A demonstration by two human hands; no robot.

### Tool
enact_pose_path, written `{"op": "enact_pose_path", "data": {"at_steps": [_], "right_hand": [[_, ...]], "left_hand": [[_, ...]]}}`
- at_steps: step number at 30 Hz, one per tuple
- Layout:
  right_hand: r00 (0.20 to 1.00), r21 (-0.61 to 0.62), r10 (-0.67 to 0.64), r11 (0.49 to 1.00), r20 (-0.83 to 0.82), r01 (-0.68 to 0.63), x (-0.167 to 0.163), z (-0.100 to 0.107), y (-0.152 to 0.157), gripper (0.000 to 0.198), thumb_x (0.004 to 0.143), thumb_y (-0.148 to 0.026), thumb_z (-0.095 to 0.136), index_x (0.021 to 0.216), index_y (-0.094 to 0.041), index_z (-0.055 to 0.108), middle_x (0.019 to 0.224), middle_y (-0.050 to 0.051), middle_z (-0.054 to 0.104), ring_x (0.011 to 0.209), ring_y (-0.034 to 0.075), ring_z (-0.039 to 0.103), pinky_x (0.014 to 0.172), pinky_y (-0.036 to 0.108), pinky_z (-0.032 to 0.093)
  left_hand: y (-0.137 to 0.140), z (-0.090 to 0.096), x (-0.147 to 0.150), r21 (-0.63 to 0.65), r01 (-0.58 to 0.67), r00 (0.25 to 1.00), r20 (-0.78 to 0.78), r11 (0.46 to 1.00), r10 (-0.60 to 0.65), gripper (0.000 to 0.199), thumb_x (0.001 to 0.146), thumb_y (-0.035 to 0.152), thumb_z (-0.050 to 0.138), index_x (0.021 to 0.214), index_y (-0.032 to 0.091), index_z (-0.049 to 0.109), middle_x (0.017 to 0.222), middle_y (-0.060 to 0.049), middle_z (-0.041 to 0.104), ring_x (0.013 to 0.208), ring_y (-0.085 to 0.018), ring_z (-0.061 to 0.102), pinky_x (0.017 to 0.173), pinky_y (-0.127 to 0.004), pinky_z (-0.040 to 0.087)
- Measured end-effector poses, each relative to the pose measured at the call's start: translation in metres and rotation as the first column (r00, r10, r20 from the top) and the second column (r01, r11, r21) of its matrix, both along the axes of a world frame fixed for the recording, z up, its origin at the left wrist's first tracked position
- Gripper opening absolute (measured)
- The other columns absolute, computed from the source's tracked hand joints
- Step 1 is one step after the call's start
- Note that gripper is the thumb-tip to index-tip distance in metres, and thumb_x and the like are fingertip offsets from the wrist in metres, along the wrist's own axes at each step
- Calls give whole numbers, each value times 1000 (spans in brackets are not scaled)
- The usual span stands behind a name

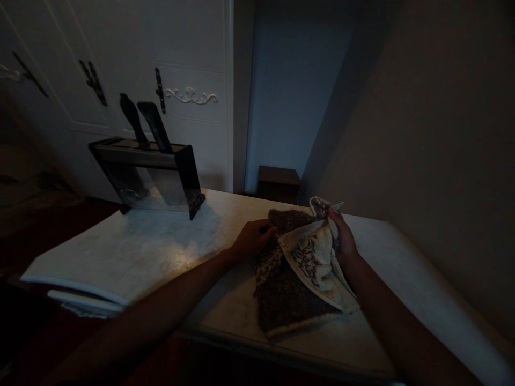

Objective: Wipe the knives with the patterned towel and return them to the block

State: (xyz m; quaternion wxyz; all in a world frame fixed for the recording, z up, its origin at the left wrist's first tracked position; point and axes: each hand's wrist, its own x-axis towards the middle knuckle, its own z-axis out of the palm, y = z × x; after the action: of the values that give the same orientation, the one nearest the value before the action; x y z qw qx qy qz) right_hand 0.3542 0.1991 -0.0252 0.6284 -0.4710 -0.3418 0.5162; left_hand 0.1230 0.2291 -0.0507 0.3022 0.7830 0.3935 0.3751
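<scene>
A towel (295, 300), dark brown with a cream patterned underside, lies partly folded and bunched on the pale tabletop (169, 236). My right hand (343, 236) is closed around its gathered upper right part, lifting a flap that shows the cream side. At the towel's upper left edge, my left hand (255, 237) has its fingers curled in and pinches the cloth. Folds and dim light hide some of the fingertips. The lower brown part of the towel rests flat near the table's front edge.
A knife block (147, 155) with clear sides and two black-handled knives (155, 126) stands at the back left of the table. Behind it are white cabinet doors (197, 48). A small brown box-like piece (279, 176) sits beyond the far edge, and a wall (434, 134) rises at right.
</scene>
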Motion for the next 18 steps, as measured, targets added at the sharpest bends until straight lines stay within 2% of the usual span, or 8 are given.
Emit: {"op": "enact_pose_path", "data": {"at_steps": [5, 11, 16, 18], "right_hand": [[997, -3, -78, 997, -23, 78, 8, -1, 3, 36, 77, -49, 60, 104, -25, 65, 91, 4, 76, 95, 31, 70, 82, 47, 57], [998, 15, -63, 998, -6, 63, 9, -2, 5, 31, 76, -49, 63, 95, -25, 67, 87, 5, 76, 90, 31, 71, 80, 46, 58], [996, -90, -83, 992, 11, 84, 15, -8, 10, 30, 71, -47, 68, 90, -23, 66, 73, 4, 74, 77, 30, 72, 73, 45, 59], [987, -132, -149, 979, 59, 155, 23, -8, 12, 30, 70, -48, 70, 85, -22, 66, 67, 4, 72, 72, 30, 72, 69, 44, 59]], "left_hand": [[2, -1, -1, -1, -23, 1000, 6, 1000, 23, 27, 87, 36, 53, 79, 15, 68, 77, -3, 69, 72, -15, 60, 66, -25, 44], [4, -3, -5, 3, -48, 999, 16, 999, 48, 29, 87, 38, 51, 78, 16, 68, 74, -2, 69, 69, -14, 59, 64, -25, 44], [8, -6, -10, 15, -85, 996, 35, 996, 84, 28, 86, 37, 52, 77, 15, 67, 72, -2, 68, 68, -14, 59, 64, -24, 44], [9, -7, -11, 7, -102, 994, 49, 995, 101, 27, 85, 36, 53, 76, 16, 67, 71, -2, 68, 68, -14, 60, 63, -24, 44]]}}
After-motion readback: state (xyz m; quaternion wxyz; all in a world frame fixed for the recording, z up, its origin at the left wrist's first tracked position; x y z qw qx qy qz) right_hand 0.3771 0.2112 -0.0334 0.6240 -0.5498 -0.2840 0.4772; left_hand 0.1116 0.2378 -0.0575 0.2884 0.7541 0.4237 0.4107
